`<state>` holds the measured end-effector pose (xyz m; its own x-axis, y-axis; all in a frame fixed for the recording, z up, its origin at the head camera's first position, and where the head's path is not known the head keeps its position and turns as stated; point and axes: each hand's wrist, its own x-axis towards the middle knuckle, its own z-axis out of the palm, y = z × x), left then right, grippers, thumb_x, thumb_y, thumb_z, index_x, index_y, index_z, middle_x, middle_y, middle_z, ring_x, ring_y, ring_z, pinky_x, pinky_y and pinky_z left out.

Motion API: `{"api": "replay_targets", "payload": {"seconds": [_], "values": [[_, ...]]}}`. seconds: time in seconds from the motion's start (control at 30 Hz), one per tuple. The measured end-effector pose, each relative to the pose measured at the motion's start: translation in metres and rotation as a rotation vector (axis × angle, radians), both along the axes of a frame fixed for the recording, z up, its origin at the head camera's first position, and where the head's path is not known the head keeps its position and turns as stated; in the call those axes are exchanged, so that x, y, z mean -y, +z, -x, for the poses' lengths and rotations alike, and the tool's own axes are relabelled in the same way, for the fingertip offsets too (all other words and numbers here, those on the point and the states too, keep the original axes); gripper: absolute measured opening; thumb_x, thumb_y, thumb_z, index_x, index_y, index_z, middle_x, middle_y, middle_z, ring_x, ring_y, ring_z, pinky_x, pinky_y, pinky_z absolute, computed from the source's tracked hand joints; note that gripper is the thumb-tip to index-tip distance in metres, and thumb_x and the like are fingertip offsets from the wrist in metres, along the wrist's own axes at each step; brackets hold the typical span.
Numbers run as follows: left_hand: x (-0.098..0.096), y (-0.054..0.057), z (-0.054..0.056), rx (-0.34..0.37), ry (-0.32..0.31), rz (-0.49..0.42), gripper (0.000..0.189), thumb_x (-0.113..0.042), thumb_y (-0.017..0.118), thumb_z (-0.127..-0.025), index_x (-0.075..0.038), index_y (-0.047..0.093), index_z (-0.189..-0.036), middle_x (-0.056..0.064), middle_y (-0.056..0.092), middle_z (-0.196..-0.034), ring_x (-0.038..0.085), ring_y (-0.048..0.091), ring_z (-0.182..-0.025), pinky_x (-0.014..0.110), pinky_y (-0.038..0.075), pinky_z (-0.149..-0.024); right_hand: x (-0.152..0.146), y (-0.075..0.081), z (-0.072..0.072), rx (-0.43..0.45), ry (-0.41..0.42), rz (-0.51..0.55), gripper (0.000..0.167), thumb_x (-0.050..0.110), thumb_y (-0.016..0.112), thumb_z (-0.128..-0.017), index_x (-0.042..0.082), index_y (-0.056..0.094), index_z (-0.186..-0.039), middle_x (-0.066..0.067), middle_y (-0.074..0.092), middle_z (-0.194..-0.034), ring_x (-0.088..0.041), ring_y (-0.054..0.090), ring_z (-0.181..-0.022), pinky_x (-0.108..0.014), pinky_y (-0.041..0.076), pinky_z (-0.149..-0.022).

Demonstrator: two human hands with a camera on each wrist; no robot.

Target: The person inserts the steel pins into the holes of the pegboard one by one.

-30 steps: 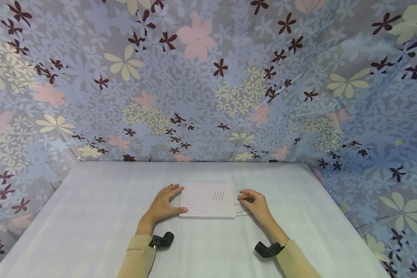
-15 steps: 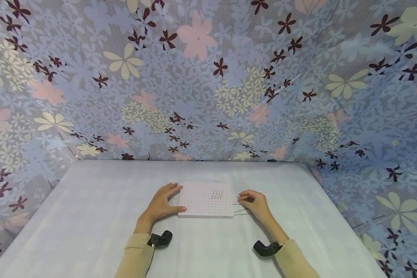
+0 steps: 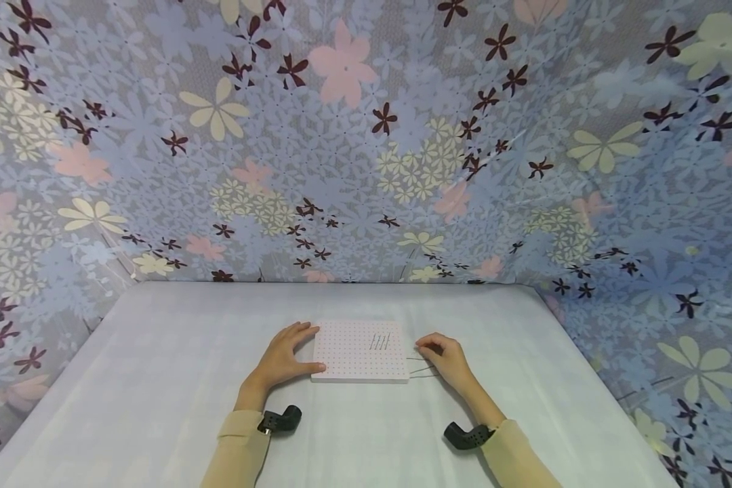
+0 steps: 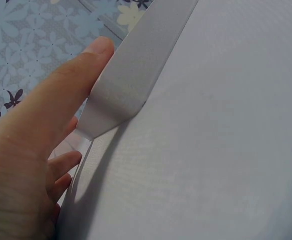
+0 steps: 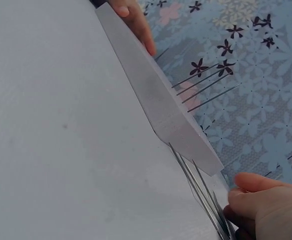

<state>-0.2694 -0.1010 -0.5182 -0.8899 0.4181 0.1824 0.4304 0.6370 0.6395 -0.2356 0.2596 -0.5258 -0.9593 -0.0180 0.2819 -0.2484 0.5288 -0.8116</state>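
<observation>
Head: white table (image 3: 354, 434) is backed by floral fabric (image 3: 341, 156); mid-table, the left edge of a dotted white board (image 3: 348, 356) is touched by the spread left hand (image 3: 283, 356). Left wrist: thumb (image 4: 60, 90) is laid along the board's upper edge. Right wrist: right hand (image 5: 266, 205) is curled by loose rods (image 5: 211, 215) — whether one is pinched can't be told; four thin rods (image 5: 206, 87) are planted in the board.

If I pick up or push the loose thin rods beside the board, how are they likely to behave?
The loose rods look shiny and metallic, so they're probably fairly stiff and may be slippery to pinch. Being so thin, each is likely light. They lie close together beside the board, so pushing one might roll or shift its neighbours.
</observation>
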Motion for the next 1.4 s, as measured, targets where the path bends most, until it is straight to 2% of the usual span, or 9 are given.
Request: {"api": "replay_targets", "payload": {"seconds": [0.23,0.37,0.53,0.67,0.8,0.93,1.1,1.2,1.4], "values": [[0.001,0.000,0.000,-0.005,0.001,-0.001,0.084,-0.050,0.079,-0.066,-0.016,0.051,-0.138,0.013,0.044,-0.148,0.038,0.030,-0.142,0.059,0.023,-0.116,-0.002,-0.002,0.002,-0.084,0.021,0.030,0.022,-0.005,0.059,-0.088,-0.003,0.070,-0.107,-0.013,0.065,-0.091,-0.008,0.058,-0.080,-0.011,0.047,-0.073],[0.000,-0.001,0.000,-0.006,0.004,-0.001,0.084,-0.050,0.079,-0.067,-0.016,0.051,-0.138,0.013,0.044,-0.148,0.038,0.030,-0.142,0.059,0.023,-0.116,-0.002,-0.003,0.002,-0.097,0.013,0.051,0.022,-0.009,0.056,-0.088,-0.004,0.070,-0.105,-0.012,0.063,-0.089,-0.004,0.059,-0.079,-0.009,0.047,-0.072],[0.000,-0.002,0.000,-0.001,0.002,-0.008,0.083,-0.050,0.079,-0.067,-0.016,0.051,-0.138,0.013,0.043,-0.148,0.038,0.030,-0.142,0.059,0.022,-0.116,-0.001,-0.004,0.003,-0.114,-0.009,0.061,0.021,-0.011,0.055,-0.088,-0.006,0.071,-0.102,-0.015,0.062,-0.089,-0.009,0.061,-0.078,-0.009,0.047,-0.072],[0.000,-0.002,-0.001,0.001,0.003,-0.012,0.083,-0.050,0.079,-0.067,-0.016,0.051,-0.138,0.013,0.043,-0.148,0.038,0.030,-0.142,0.059,0.022,-0.116,0.001,-0.001,0.002,-0.103,-0.064,0.066,0.023,-0.013,0.053,-0.088,-0.007,0.069,-0.104,-0.018,0.062,-0.091,-0.015,0.061,-0.080,-0.007,0.044,-0.072],[0.000,-0.001,-0.002,0.000,0.008,-0.013,0.083,-0.050,0.079,-0.067,-0.016,0.051,-0.138,0.013,0.044,-0.148,0.038,0.030,-0.142,0.059,0.021,-0.116,0.008,0.014,-0.006,-0.103,-0.104,0.084,0.022,-0.015,0.051,-0.089,-0.010,0.068,-0.102,-0.023,0.059,-0.092,-0.025,0.059,-0.082,-0.008,0.044,-0.072],[-0.001,-0.001,-0.002,0.007,0.011,-0.013,0.083,-0.049,0.080,-0.067,-0.016,0.051,-0.138,0.012,0.044,-0.148,0.038,0.030,-0.142,0.059,0.021,-0.116,0.014,0.029,-0.015,-0.090,-0.127,0.111,0.018,-0.012,0.050,-0.091,-0.011,0.066,-0.099,-0.023,0.057,-0.094,-0.017,0.058,-0.079,-0.008,0.045,-0.070],[-0.001,-0.001,-0.003,0.009,0.010,-0.012,0.083,-0.049,0.080,-0.067,-0.016,0.051,-0.138,0.013,0.044,-0.148,0.038,0.030,-0.142,0.059,0.021,-0.116,0.013,0.029,-0.016,-0.089,-0.122,0.212,0.016,-0.009,0.048,-0.093,-0.014,0.061,-0.101,-0.029,0.056,-0.095,-0.011,0.058,-0.078,-0.010,0.048,-0.070],[-0.001,-0.001,-0.003,0.007,0.008,-0.016,0.083,-0.048,0.080,-0.067,-0.015,0.051,-0.137,0.013,0.044,-0.147,0.038,0.030,-0.142,0.059,0.021,-0.116,0.011,0.028,-0.015,-0.035,-0.120,0.292,0.018,-0.008,0.047,-0.095,-0.018,0.058,-0.105,-0.035,0.057,-0.099,-0.013,0.061,-0.082,-0.011,0.051,-0.075],[0.000,0.001,-0.002,0.001,0.001,-0.013,0.083,-0.049,0.080,-0.067,-0.015,0.051,-0.137,0.014,0.044,-0.148,0.039,0.030,-0.142,0.060,0.022,-0.116,0.012,0.033,-0.016,-0.021,-0.184,0.265,0.021,-0.007,0.050,-0.093,-0.015,0.061,-0.109,-0.030,0.064,-0.099,-0.007,0.062,-0.086,-0.006,0.048,-0.076]]}}
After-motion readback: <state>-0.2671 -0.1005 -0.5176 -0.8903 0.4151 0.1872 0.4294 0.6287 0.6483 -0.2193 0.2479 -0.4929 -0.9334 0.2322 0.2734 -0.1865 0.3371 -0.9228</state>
